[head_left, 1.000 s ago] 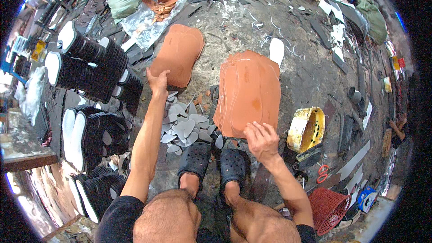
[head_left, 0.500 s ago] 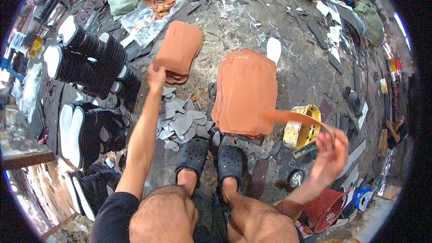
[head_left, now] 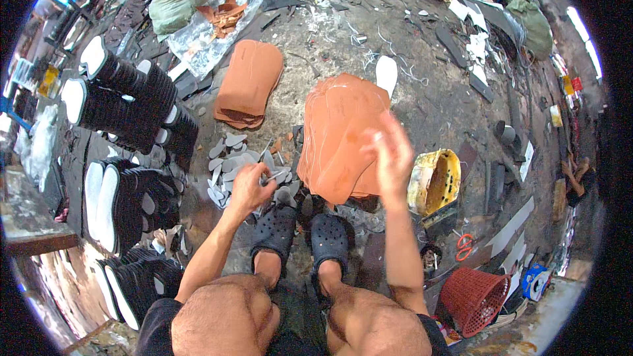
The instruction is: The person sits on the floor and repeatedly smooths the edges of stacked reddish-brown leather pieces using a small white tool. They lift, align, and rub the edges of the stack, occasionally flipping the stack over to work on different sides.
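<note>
My left hand (head_left: pixel 249 188) is closed over a pile of flat grey teardrop-shaped pieces (head_left: pixel 227 168), its fingertips pinching what looks like one grey piece (head_left: pixel 278 176). To the right lies a larger stack of orange-brown sheets (head_left: pixel 316 138) with pale curved outlines drawn on them. One loose sheet (head_left: pixel 346 175) rests askew on top of that stack, its lower end bent past the others. Over the stack's right edge is my right hand (head_left: pixel 393 161), blurred, with fingers stretched apart and nothing visible in them. A smaller orange-brown stack (head_left: pixel 250 82) sits farther off to the left.
Stacks of black and white soles (head_left: pixel 105 204) stand along the left. On the right are a yellow container (head_left: pixel 435 181), orange-handled scissors (head_left: pixel 464 246) and a red basket (head_left: pixel 475 300). A white sole-shaped piece (head_left: pixel 386 76) lies beyond the large stack. Scraps litter the floor.
My left hand has left the smaller stack and come down to the grey pieces. My right hand has swung inward, and the sheet it held now lies on the larger stack.
</note>
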`<state>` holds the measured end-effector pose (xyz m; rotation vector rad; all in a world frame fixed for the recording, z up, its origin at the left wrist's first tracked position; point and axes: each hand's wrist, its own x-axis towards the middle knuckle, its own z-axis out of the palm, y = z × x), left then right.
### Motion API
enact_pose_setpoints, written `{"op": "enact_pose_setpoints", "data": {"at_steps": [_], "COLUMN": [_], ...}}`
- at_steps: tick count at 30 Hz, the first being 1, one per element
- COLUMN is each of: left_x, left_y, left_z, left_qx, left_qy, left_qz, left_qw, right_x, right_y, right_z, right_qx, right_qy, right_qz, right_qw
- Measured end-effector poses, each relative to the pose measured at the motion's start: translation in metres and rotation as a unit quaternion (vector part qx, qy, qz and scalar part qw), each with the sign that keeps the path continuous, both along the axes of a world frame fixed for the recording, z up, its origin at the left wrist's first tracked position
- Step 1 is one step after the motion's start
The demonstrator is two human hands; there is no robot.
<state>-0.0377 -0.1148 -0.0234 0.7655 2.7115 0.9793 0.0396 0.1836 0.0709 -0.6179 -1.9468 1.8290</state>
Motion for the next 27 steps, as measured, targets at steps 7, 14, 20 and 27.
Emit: {"op": "enact_pose_setpoints", "data": {"at_steps": [7,14,20,27], "left_x": [0.041,0.045,0.04,0.028], "left_y": [0.014,-0.003,0.001,0.003], "left_z": [0.054,0.057,0.063,0.059], "left_qx": [0.258,0.549,0.432,0.364], "left_qy": [-0.377,-0.267,-0.276,-0.245], "left_qz": [-0.012,0.025,0.123,0.097], "left_qw": [0.89,0.792,0.85,0.893], "right_x": [0.037,0.026,0.023,0.073], "right_y": [-0.112,-0.118,-0.136,-0.095], "right_z": [-0.041,-0.053,-0.062,-0.026], "right_qx": [-0.185,-0.215,0.116,0.602], "right_qy": [-0.047,-0.071,0.01,-0.032], "right_qz": [0.146,0.091,0.169,0.117], "right_qw": [0.971,0.97,0.979,0.79]}}
